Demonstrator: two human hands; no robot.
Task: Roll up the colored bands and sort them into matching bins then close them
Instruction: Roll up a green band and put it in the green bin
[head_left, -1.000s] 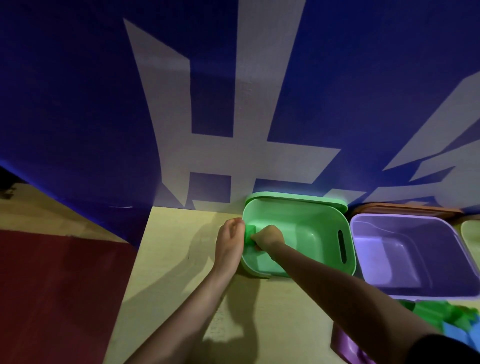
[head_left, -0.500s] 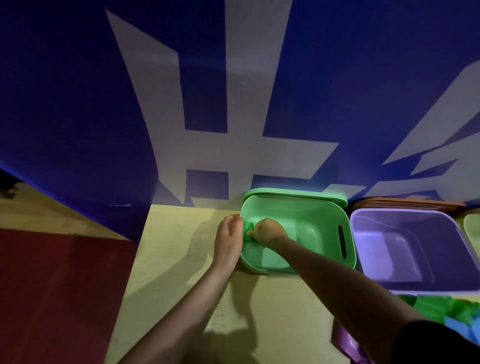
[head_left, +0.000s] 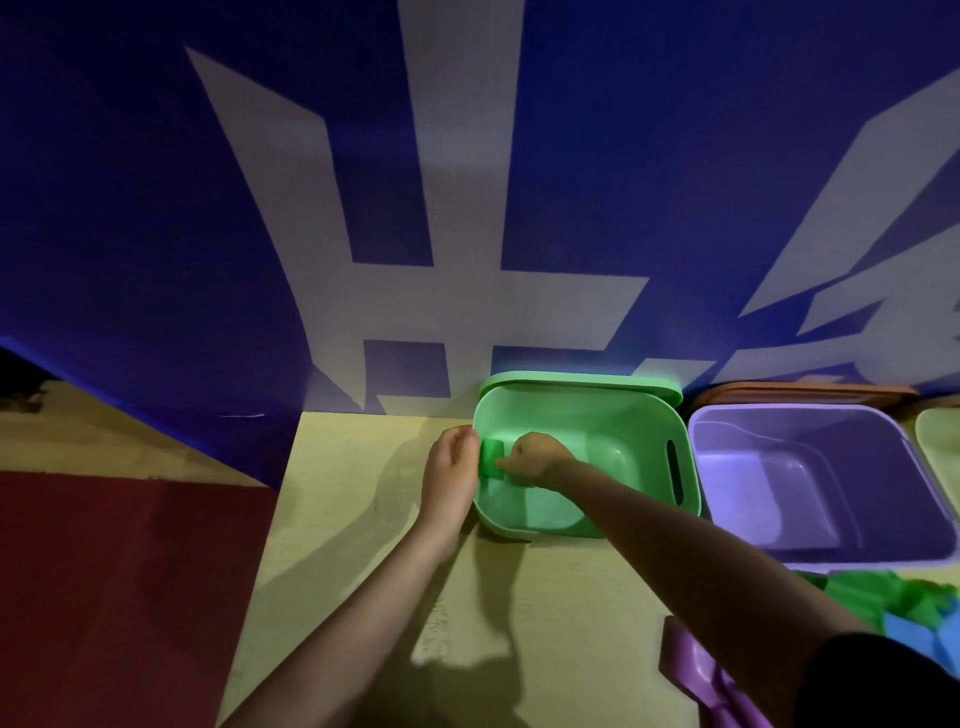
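1. Both hands, left hand (head_left: 451, 467) and right hand (head_left: 532, 458), pinch the rolled green band (head_left: 491, 457) over the green bin (head_left: 641, 415).
2. Remaining: loose bands (head_left: 883, 597) unsorted; purple bin (head_left: 883, 564) empty; no bin closed.

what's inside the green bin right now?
Only the rolled green band, held at the green bin's left rim between the left hand and right hand. The visible floor is bare; the right forearm covers its near part.

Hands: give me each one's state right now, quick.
Left hand: fingers curled on the rolled green band at the green bin rim.
Right hand: pinching the same band.
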